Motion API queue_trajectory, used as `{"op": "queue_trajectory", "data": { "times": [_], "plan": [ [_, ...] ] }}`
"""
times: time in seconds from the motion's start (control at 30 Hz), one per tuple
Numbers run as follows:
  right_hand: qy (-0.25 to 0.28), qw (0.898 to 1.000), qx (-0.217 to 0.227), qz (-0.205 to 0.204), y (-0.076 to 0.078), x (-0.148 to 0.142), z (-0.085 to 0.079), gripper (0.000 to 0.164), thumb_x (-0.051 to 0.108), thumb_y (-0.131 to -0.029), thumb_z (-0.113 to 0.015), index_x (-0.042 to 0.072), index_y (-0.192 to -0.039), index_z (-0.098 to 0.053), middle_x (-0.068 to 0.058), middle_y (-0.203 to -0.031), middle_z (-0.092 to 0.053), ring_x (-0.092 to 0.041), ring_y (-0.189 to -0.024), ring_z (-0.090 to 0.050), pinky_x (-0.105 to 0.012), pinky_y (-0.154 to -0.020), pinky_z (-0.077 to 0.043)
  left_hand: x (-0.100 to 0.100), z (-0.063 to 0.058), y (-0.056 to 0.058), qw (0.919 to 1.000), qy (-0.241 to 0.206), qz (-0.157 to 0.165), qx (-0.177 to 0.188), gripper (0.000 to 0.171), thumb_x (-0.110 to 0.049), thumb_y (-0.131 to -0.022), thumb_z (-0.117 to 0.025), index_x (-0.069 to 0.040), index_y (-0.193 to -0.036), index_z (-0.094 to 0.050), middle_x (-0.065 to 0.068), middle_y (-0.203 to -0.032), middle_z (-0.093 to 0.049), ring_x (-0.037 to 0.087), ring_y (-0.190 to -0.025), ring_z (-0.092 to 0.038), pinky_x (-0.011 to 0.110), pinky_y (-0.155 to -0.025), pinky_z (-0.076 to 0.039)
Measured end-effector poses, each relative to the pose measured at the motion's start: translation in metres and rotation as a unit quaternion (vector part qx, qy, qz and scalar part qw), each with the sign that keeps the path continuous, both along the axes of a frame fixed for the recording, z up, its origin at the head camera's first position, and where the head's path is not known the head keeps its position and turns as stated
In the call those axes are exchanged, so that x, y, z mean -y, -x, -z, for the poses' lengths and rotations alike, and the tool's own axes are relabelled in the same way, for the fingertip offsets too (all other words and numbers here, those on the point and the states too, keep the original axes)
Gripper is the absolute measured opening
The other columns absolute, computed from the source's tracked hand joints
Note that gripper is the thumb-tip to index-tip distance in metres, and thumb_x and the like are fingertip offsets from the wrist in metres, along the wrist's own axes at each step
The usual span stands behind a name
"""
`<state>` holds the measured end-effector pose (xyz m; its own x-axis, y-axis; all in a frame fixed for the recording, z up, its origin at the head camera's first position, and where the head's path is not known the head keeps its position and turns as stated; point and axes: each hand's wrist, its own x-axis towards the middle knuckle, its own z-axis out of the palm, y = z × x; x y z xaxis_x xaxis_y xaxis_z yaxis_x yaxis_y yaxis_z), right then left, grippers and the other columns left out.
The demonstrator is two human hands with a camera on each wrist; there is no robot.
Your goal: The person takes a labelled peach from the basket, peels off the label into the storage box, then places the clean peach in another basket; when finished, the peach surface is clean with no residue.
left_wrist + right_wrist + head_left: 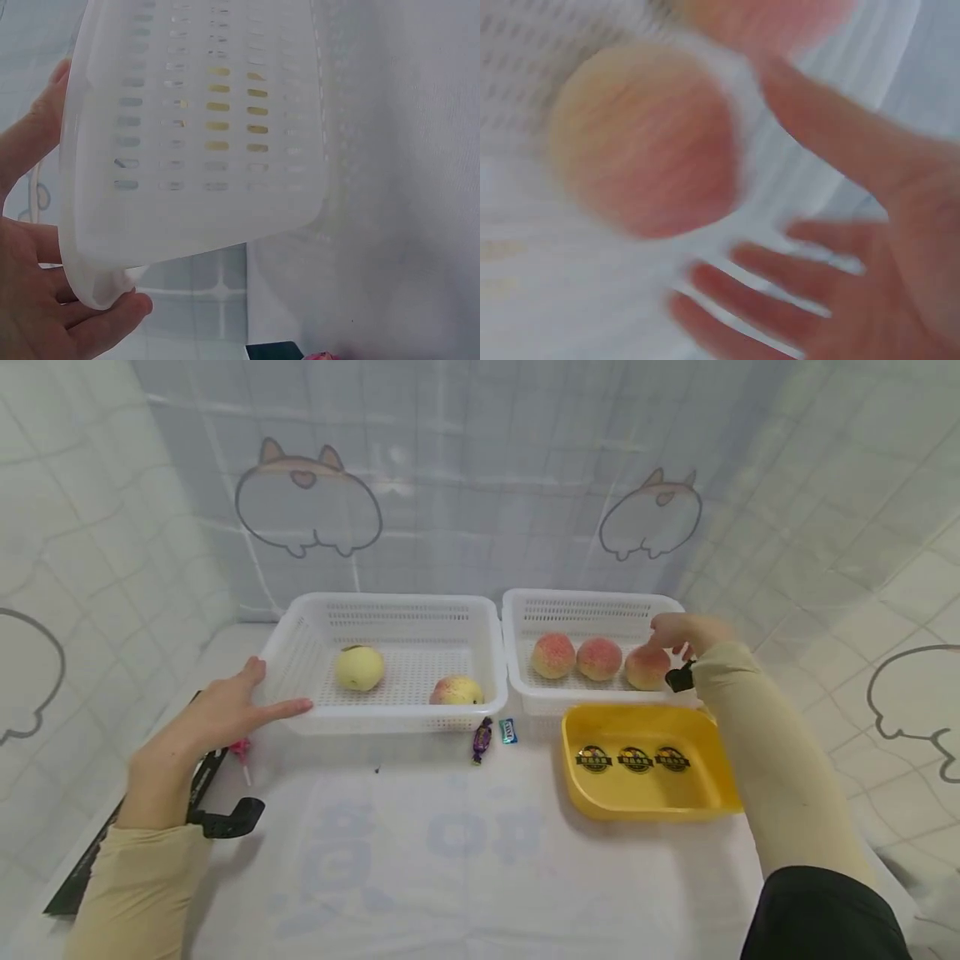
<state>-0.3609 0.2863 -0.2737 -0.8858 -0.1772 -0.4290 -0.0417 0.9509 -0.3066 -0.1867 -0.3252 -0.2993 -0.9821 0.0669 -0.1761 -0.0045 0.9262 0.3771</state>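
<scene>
While both baskets [397, 722] hold fruit [359, 669], one holds peaches [553, 657].

Soft light casts faint shadows, while the right wrist view blurs the fingers [757, 304].

Gridded backdrop [480, 510], animal outlines [307, 503], white tabletop [600, 893]

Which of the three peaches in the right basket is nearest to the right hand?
The rightmost peach, close beside the right hand; the middle peach and the leftmost peach lie farther to the left.
</scene>
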Motion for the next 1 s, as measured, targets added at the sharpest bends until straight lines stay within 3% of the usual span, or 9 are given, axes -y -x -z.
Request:
{"op": "queue_trajectory", "data": {
  "times": [0.07, 0.17, 0.27, 0.37, 0.47, 0.57, 0.73, 0.77, 1.0],
  "plan": [
    [-0.015, 0.997, -0.073, -0.02, 0.001, 0.028, -0.008, 0.075, 0.033, -0.095, -0.065, -0.01, -0.146, -0.031, -0.033, -0.145, -0.04, -0.048, -0.128, -0.043, -0.059, -0.106, -0.039, 0.001, 0.0, -0.001, 1.0, 0.004, -0.001, 0.001, 0.124, -0.074, -0.088, -0.055, 0.009, -0.153, 0.009, 0.046, -0.152, -0.012, 0.049, -0.113, -0.049, 0.067, -0.095, -0.039],
    [-0.012, 0.982, -0.171, -0.073, 0.003, 0.087, -0.024, 0.072, 0.032, -0.095, -0.066, -0.005, -0.148, -0.036, -0.028, -0.149, -0.042, -0.043, -0.134, -0.043, -0.056, -0.111, -0.035, 0.003, -0.001, -0.003, 0.9999, 0.01, -0.006, 0.003, 0.124, -0.074, -0.088, -0.055, 0.01, -0.153, 0.01, 0.048, -0.15, -0.016, 0.046, -0.106, -0.052, 0.065, -0.092, -0.041],
    [0.041, 0.966, -0.191, -0.169, -0.006, 0.151, -0.038, 0.059, 0.031, -0.096, -0.067, 0.002, -0.143, -0.047, -0.019, -0.144, -0.051, -0.036, -0.129, -0.05, -0.05, -0.108, -0.041, 0.004, -0.001, -0.004, 0.9999, 0.011, -0.012, 0.001, 0.125, -0.075, -0.087, -0.054, 0.009, -0.153, 0.011, 0.047, -0.15, -0.017, 0.048, -0.111, -0.048, 0.066, -0.092, -0.041],
    [0.06, 0.95, -0.147, -0.269, -0.021, 0.21, -0.043, 0.049, 0.031, -0.093, -0.071, 0.007, -0.133, -0.057, -0.011, -0.132, -0.06, -0.028, -0.118, -0.056, -0.042, -0.1, -0.048, 0.004, -0.002, -0.005, 0.9998, 0.008, -0.017, 0.002, 0.125, -0.075, -0.087, -0.054, 0.008, -0.153, 0.012, 0.047, -0.15, -0.017, 0.049, -0.113, -0.046, 0.067, -0.092, -0.041],
    [-0.002, 0.947, -0.054, -0.318, -0.033, 0.257, -0.039, 0.052, 0.039, -0.09, -0.075, 0.015, -0.132, -0.058, -0.003, -0.126, -0.061, -0.022, -0.113, -0.058, -0.037, -0.096, -0.048, 0.002, -0.003, -0.005, 0.9998, 0.003, -0.019, 0.002, 0.125, -0.075, -0.087, -0.054, 0.007, -0.153, 0.012, 0.046, -0.152, -0.015, 0.049, -0.116, -0.044, 0.068, -0.094, -0.039],
    [-0.107, 0.941, 0.024, -0.32, -0.039, 0.286, -0.03, 0.055, 0.05, -0.086, -0.075, 0.021, -0.129, -0.059, 0.001, -0.121, -0.063, -0.021, -0.11, -0.061, -0.035, -0.093, -0.05, -0.004, -0.002, -0.003, 0.9999, -0.007, -0.015, 0.001, 0.125, -0.075, -0.087, -0.055, 0.006, -0.154, 0.011, 0.043, -0.155, -0.011, 0.051, -0.121, -0.044, 0.068, -0.098, -0.037],
    [-0.22, 0.927, 0.05, -0.3, -0.037, 0.3, -0.013, 0.051, 0.063, -0.082, -0.072, 0.021, -0.11, -0.066, 0.002, -0.107, -0.067, -0.02, -0.098, -0.065, -0.032, -0.08, -0.054, -0.014, -0.001, 0.0, 0.9997, -0.02, -0.012, 0.009, 0.126, -0.076, -0.085, -0.056, 0.005, -0.155, 0.011, 0.044, -0.153, -0.015, 0.035, -0.081, -0.062, 0.059, -0.09, -0.044],
    [-0.227, 0.927, 0.049, -0.295, -0.035, 0.299, -0.01, 0.051, 0.064, -0.081, -0.071, 0.021, -0.107, -0.066, 0.002, -0.105, -0.067, -0.019, -0.095, -0.065, -0.03, -0.077, -0.054, -0.016, -0.001, 0.0, 0.9997, -0.021, -0.011, 0.009, 0.127, -0.076, -0.085, -0.056, 0.005, -0.155, 0.011, 0.044, -0.152, -0.017, 0.032, -0.078, -0.061, 0.058, -0.089, -0.045],
    [-0.172, 0.937, 0.1, -0.288, -0.026, 0.285, -0.005, 0.042, 0.043, -0.082, -0.076, 0.017, -0.112, -0.063, 0.0, -0.112, -0.061, -0.022, -0.102, -0.062, -0.031, -0.082, -0.052, -0.023, -0.001, 0.005, 0.9999, -0.007, 0.001, -0.009, 0.125, -0.074, -0.086, -0.057, 0.008, -0.154, 0.008, 0.042, -0.155, -0.012, 0.05, -0.122, -0.043, 0.069, -0.1, -0.037]
  ]
}}
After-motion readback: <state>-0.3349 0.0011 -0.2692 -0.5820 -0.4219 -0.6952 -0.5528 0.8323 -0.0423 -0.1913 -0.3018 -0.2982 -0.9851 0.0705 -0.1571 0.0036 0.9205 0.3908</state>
